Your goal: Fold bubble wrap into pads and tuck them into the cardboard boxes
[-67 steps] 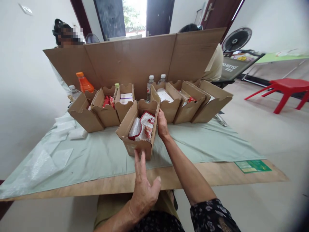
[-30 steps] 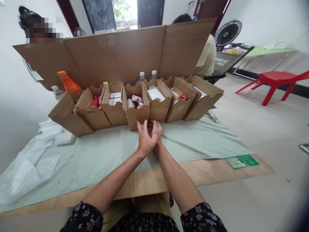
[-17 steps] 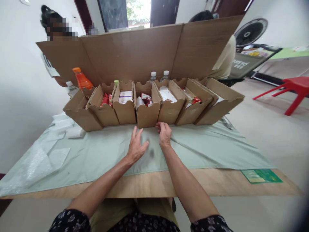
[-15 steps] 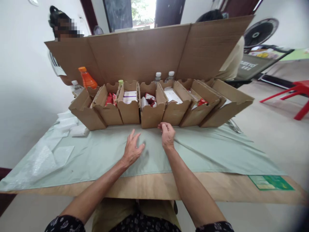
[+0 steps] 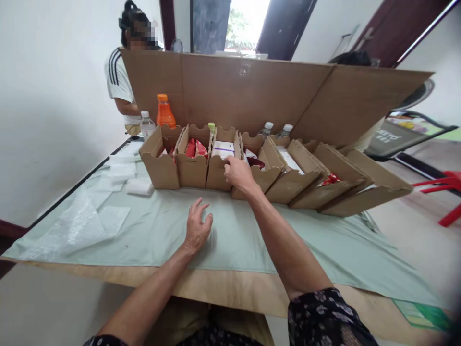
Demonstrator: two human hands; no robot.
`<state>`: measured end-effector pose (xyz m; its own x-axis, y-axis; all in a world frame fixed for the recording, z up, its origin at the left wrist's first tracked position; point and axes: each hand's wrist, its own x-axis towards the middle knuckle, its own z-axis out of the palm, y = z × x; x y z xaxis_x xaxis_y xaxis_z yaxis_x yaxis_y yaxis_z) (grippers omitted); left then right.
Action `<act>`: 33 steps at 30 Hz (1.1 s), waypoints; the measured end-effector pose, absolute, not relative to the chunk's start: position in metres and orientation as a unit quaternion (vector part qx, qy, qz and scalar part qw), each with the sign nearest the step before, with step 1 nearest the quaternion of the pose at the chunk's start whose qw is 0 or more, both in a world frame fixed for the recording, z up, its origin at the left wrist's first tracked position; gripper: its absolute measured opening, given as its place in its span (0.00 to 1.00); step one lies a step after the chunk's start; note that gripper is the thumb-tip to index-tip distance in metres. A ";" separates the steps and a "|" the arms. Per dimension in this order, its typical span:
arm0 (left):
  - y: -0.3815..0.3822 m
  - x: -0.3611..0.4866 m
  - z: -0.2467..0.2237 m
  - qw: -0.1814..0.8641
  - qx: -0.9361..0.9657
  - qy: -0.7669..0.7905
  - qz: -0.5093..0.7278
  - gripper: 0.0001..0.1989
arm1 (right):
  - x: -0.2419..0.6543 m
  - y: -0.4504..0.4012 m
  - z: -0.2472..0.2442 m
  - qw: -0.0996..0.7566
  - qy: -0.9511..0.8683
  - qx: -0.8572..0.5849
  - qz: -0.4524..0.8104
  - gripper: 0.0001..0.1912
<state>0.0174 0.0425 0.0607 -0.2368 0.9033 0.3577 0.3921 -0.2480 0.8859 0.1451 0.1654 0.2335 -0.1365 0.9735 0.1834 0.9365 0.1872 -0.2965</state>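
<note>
Lower centre: left hand (image 5: 197, 227) open, fingers parted, near pale green cloth (image 5: 234, 235). Centre: right hand (image 5: 239, 174), fingers curled, at front of cardboard bin (image 5: 217, 175) containing white carton (image 5: 223, 150); cannot tell if gripping. Upper left: orange bottle (image 5: 165, 114), behind bins.

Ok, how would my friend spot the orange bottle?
Find the big cardboard sheet standing behind the row of open boxes. Near its left end is the orange bottle, with an orange cap; the clear bottle just left of it has a white cap.
</note>
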 end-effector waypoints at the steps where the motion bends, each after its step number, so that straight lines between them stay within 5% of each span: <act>1: 0.045 0.013 0.061 0.234 0.553 0.572 0.559 0.16 | 0.141 0.165 0.235 0.157 -0.747 -0.644 0.049 0.21; 10: 0.067 -0.016 0.057 0.234 0.420 0.597 0.643 0.19 | 0.163 0.065 0.220 0.153 -0.749 -0.643 0.043 0.17; 17: 0.061 -0.018 0.058 0.253 0.412 0.597 0.641 0.27 | 0.267 -0.032 0.199 0.316 -0.782 -0.512 0.164 0.12; 20: 0.043 -0.008 0.062 0.274 0.446 0.582 0.622 0.32 | 0.323 -0.038 0.198 0.413 -0.709 -0.559 0.114 0.12; 24: 0.006 0.018 0.066 0.310 0.521 0.550 0.575 0.35 | 0.376 -0.040 0.178 0.522 -0.610 -0.571 0.171 0.32; 27: -0.017 0.040 0.074 0.321 0.545 0.550 0.545 0.35 | 0.384 -0.043 0.147 0.459 -0.640 -0.552 0.275 0.37; 33: 0.000 0.067 0.096 0.321 0.588 0.540 0.510 0.35 | 0.368 -0.021 0.099 0.401 -0.606 -0.650 0.221 0.18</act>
<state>0.0674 0.0005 0.0956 -0.1020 0.9621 0.2529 0.3079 -0.2112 0.9277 0.3678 -0.0205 0.0987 0.1675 0.9654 0.1998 0.6109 0.0575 -0.7896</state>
